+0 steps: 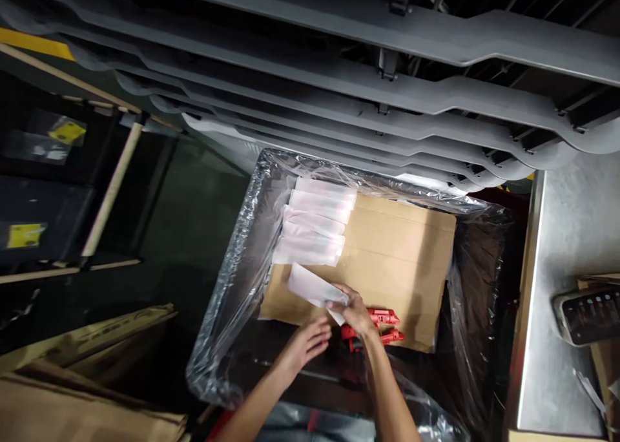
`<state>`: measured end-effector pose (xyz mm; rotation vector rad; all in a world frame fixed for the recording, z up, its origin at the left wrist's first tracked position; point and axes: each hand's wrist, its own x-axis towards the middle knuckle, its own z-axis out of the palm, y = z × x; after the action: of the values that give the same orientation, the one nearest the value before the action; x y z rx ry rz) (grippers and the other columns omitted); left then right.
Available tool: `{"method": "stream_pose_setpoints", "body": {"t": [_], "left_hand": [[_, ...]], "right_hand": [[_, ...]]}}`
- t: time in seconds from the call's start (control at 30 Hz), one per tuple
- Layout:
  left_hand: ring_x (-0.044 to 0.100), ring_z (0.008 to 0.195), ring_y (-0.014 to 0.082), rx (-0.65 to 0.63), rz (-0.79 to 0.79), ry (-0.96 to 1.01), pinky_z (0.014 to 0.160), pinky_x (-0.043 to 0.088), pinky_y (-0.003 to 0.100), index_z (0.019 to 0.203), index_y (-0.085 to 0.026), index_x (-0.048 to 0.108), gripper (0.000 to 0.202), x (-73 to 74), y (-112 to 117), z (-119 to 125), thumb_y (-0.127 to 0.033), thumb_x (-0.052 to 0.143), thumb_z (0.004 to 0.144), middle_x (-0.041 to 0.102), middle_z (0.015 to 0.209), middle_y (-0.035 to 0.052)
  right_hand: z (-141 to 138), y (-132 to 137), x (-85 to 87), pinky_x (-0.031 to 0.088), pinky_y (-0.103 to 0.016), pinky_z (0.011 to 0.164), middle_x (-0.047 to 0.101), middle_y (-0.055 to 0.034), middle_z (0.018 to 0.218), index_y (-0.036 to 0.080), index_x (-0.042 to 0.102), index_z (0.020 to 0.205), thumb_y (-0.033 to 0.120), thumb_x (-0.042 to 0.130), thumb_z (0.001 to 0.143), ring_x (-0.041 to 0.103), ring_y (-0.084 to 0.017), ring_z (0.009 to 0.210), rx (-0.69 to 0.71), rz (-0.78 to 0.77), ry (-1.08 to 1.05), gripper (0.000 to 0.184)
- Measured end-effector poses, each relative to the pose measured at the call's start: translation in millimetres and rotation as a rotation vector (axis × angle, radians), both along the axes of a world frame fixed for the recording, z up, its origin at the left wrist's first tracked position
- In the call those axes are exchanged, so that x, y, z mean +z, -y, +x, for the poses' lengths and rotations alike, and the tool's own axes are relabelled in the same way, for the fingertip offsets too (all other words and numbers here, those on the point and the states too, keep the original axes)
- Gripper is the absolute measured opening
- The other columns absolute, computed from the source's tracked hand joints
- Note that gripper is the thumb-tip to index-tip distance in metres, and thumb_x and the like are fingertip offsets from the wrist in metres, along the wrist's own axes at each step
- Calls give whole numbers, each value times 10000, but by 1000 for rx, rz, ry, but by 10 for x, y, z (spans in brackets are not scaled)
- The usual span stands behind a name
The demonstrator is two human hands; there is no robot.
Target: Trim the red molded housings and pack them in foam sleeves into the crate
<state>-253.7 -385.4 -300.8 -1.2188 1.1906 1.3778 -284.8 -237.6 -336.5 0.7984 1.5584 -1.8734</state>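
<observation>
One white packet [312,288] juts leftward from the right hand [356,313].

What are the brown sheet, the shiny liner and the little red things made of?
The brown sheet looks like cardboard: dull, tan, with crease lines. The shiny liner seems thin clear plastic film, crinkled and glinting. The red pieces beside the right hand, which holds a pale packet, are probably hard plastic; too small to be sure.
</observation>
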Motion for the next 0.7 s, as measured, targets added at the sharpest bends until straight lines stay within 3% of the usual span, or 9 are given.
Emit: {"method": "stream_pose_setpoints", "body": {"t": [0.07,0.13,0.27,0.33,0.5,0.7], "left_hand": [[682,873,122,237,-177,-29,807,532,234,1023,-191,605,224,-149,197,-201,-197,384,993,692,1005,79],[673,854,123,422,-266,-52,795,543,247,1077,-184,583,230,-273,319,-416,-203,366,1005,669,1012,76],[659,841,166,645,-272,-40,741,567,326,1249,-161,537,288,-410,358,-739,-282,429,1011,653,1050,73],[655,868,179,698,-251,-12,742,568,347,1313,-163,505,339,-437,331,-832,-309,431,1016,640,1115,88],[642,920,189,764,-256,25,759,562,355,1347,-158,489,372,-489,315,-1029,-327,419,1023,612,1197,108],[642,943,189,735,-288,-44,799,561,365,1289,-158,546,328,-508,269,-1254,-304,448,1012,634,1165,96]], "right_hand": [[-207,280,-153,557,-339,767,727,-11,886,203,676,1076,442,789,655,680,-226,862,51,11,-4,497],[-334,490,-245,550,-384,831,726,-48,967,187,651,1125,445,784,665,679,-257,927,79,81,9,544],[-246,577,-235,459,-518,984,550,-220,1358,139,486,1359,426,730,723,630,-360,1097,75,307,52,739],[-71,489,-162,464,-508,984,468,-245,1439,139,449,1389,411,658,778,639,-355,1097,63,355,62,700],[381,193,35,572,-413,774,625,-185,1241,162,543,1244,427,534,831,704,-273,903,8,313,75,491],[601,-97,384,578,-377,749,697,-115,1129,208,651,1118,536,586,831,701,-259,896,-125,297,20,441]]}}
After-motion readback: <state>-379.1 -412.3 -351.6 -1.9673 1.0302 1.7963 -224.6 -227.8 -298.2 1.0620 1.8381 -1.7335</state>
